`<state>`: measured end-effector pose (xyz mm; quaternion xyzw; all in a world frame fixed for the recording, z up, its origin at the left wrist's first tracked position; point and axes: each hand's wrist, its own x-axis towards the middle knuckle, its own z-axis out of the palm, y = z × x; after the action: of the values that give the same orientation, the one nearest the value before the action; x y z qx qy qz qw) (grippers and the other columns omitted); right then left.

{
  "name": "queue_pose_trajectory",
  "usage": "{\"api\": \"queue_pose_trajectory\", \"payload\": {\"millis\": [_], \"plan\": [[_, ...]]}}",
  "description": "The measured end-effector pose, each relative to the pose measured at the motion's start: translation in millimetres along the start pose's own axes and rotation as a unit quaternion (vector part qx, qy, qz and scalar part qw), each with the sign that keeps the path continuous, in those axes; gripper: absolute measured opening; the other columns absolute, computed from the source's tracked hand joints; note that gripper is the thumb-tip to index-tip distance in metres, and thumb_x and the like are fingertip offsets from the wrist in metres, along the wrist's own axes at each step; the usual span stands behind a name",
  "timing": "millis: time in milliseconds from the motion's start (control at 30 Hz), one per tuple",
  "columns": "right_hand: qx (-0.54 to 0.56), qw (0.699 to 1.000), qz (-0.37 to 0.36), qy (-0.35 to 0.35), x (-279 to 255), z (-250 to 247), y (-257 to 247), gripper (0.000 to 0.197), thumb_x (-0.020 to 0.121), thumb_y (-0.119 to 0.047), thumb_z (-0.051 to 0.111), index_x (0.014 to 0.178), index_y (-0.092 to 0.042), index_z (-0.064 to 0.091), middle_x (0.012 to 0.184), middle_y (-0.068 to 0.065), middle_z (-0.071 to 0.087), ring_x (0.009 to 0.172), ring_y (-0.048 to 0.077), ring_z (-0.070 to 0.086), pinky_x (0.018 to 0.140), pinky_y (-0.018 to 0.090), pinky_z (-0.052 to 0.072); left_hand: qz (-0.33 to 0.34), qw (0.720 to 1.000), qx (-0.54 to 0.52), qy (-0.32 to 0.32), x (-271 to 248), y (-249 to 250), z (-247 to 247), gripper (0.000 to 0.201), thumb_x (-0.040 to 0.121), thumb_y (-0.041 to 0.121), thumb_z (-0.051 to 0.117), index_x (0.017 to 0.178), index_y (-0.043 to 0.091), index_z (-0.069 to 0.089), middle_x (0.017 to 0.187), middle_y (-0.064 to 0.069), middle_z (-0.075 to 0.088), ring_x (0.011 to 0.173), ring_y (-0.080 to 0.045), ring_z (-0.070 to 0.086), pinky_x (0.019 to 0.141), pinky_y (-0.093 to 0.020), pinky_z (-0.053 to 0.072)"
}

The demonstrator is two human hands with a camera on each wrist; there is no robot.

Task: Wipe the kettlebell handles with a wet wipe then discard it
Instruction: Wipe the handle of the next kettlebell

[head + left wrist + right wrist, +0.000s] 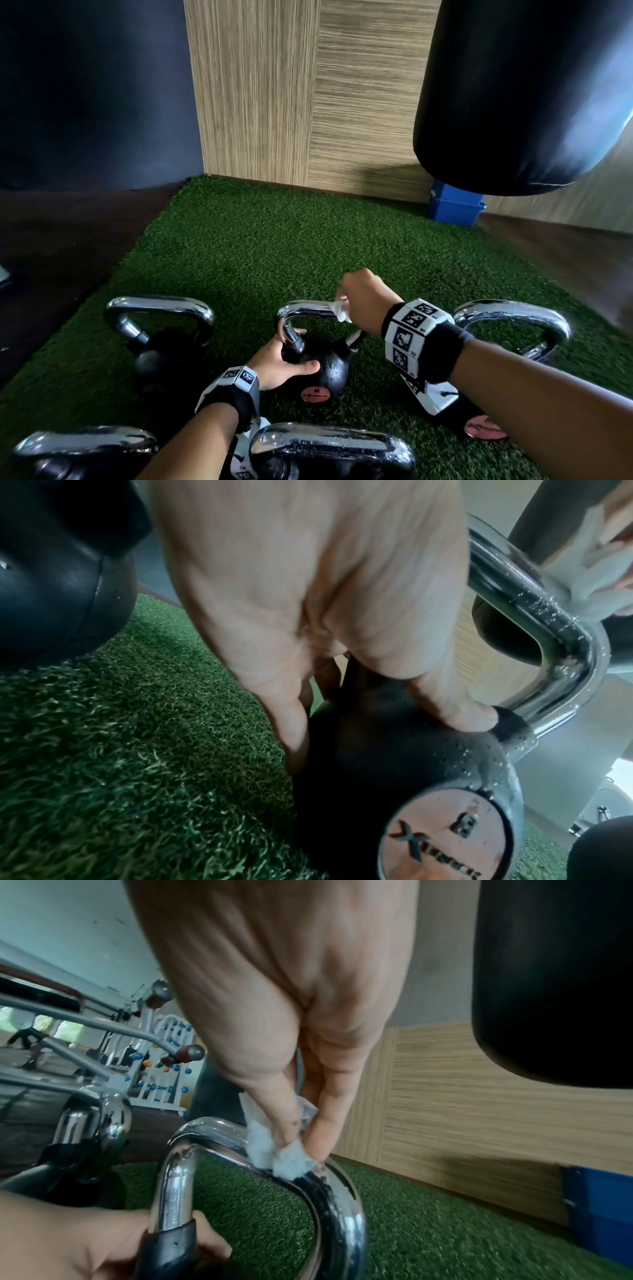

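Note:
On the green turf stands the middle kettlebell (pixel 330 368), with a black body, a pink label and a chrome handle (pixel 305 306). My left hand (pixel 291 356) grips its body at the foot of the handle, thumb on the near side (pixel 455 712). My right hand (pixel 346 298) pinches a white wet wipe (pixel 342 311) against the top right part of the handle. In the right wrist view the wipe (pixel 281 1153) sits bunched between thumb and fingers on the chrome bar (pixel 178 1177). Water droplets cover the handle (pixel 534 607).
Other chrome-handled kettlebells stand around: one to the left (pixel 161 342), one to the right (pixel 513 318), two near me (pixel 329 445) (pixel 85 445). A black punching bag (pixel 520 96) hangs at the upper right over a blue box (pixel 455 205). A wood-panelled wall (pixel 308 85) bounds the turf (pixel 274 240).

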<state>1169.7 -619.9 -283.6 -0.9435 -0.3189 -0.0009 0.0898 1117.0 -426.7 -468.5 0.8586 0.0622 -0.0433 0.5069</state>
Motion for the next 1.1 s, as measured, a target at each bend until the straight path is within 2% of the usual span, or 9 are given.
{"api": "queue_pose_trajectory", "payload": {"millis": [300, 433, 533, 600, 700, 833, 933, 1000, 1100], "plan": [[0.032, 0.992, 0.121, -0.021, -19, 12, 44, 0.016, 0.087, 0.002, 0.060, 0.097, -0.001, 0.073, 0.092, 0.014, 0.069, 0.085, 0.028, 0.070, 0.069, 0.030, 0.058, -0.006, 1.000, -0.001, -0.006, 0, 0, -1, 0.077, 0.074, 0.049, 0.089, 0.138, 0.042, 0.048, 0.133, 0.013, 0.063, 0.128, -0.008, 0.057, 0.117, -0.029, 0.038], [0.108, 0.982, 0.158, -0.004, -12, 24, 55, 0.015, 0.086, -0.002, 0.062, 0.086, -0.004, 0.077, 0.079, 0.010, 0.072, 0.068, 0.019, 0.068, 0.048, 0.018, 0.048, -0.004, 1.000, 0.001, -0.005, -2, 0, -1, 0.083, 0.069, 0.058, 0.088, 0.140, 0.041, 0.048, 0.135, 0.013, 0.063, 0.129, -0.008, 0.057, 0.118, -0.032, 0.037], [0.170, 0.967, 0.180, -0.057, -12, 38, 64, 0.019, 0.088, 0.001, 0.060, 0.080, -0.003, 0.076, 0.067, 0.009, 0.074, 0.061, 0.018, 0.073, 0.061, 0.031, 0.063, -0.004, 1.000, 0.007, -0.007, -4, 5, -3, 0.089, 0.064, 0.062, 0.086, 0.141, 0.038, 0.049, 0.133, 0.012, 0.064, 0.128, -0.009, 0.058, 0.117, -0.032, 0.039], [0.229, 0.952, 0.192, -0.066, -11, 44, 71, 0.028, 0.086, 0.006, 0.057, 0.066, -0.007, 0.071, 0.071, 0.018, 0.075, 0.070, 0.029, 0.076, 0.070, 0.043, 0.063, -0.012, 1.000, 0.017, -0.001, -4, 7, -3, 0.082, 0.069, 0.055, 0.089, 0.140, 0.037, 0.050, 0.130, 0.013, 0.066, 0.126, -0.009, 0.060, 0.115, -0.029, 0.040], [0.262, 0.940, 0.214, -0.051, -6, 55, 78, 0.030, 0.085, 0.003, 0.059, 0.060, -0.009, 0.069, 0.063, 0.013, 0.073, 0.059, 0.024, 0.075, 0.057, 0.034, 0.062, -0.044, 0.998, 0.044, 0.025, -6, 10, -2, 0.084, 0.068, 0.057, 0.089, 0.140, 0.033, 0.053, 0.129, 0.012, 0.067, 0.125, -0.011, 0.061, 0.112, -0.028, 0.043], [0.299, 0.923, 0.231, -0.068, -8, 73, 76, 0.026, 0.083, 0.003, 0.065, 0.057, -0.006, 0.066, 0.051, 0.004, 0.066, 0.051, 0.016, 0.070, 0.048, 0.024, 0.055, -0.119, 0.989, 0.086, 0.032, -10, 21, -5, 0.075, 0.062, 0.061, 0.090, 0.124, 0.031, 0.060, 0.111, 0.016, 0.062, 0.113, -0.011, 0.062, 0.091, -0.014, 0.043], [0.328, 0.912, 0.218, -0.113, -13, 79, 79, 0.023, 0.077, 0.014, 0.060, 0.062, -0.003, 0.064, 0.058, 0.010, 0.064, 0.058, 0.025, 0.068, 0.062, 0.040, 0.060, -0.113, 0.983, 0.139, -0.024, -8, 32, -21, 0.045, 0.071, 0.024, 0.093, 0.109, 0.030, 0.070, 0.107, 0.012, 0.074, 0.106, -0.011, 0.070, 0.076, -0.008, 0.046], [0.310, 0.924, 0.202, -0.097, -16, 74, 89, 0.029, 0.080, 0.018, 0.055, 0.060, 0.000, 0.064, 0.054, 0.012, 0.060, 0.050, 0.023, 0.061, 0.056, 0.038, 0.053, -0.110, 0.975, 0.191, 0.040, -11, 44, -42, 0.038, 0.082, 0.005, 0.076, 0.114, 0.025, 0.073, 0.114, 0.002, 0.077, 0.106, -0.016, 0.072, 0.078, -0.016, 0.051], [0.304, 0.930, 0.203, -0.035, -13, 46, 97, 0.011, 0.082, -0.003, 0.073, 0.072, -0.004, 0.077, 0.064, 0.012, 0.073, 0.058, 0.023, 0.070, 0.062, 0.036, 0.058, -0.051, 0.961, 0.176, 0.209, -20, 67, -79, 0.031, 0.096, 0.010, 0.060, 0.113, 0.030, 0.075, 0.106, 0.003, 0.079, 0.087, -0.015, 0.072, 0.072, -0.020, 0.050]]}}
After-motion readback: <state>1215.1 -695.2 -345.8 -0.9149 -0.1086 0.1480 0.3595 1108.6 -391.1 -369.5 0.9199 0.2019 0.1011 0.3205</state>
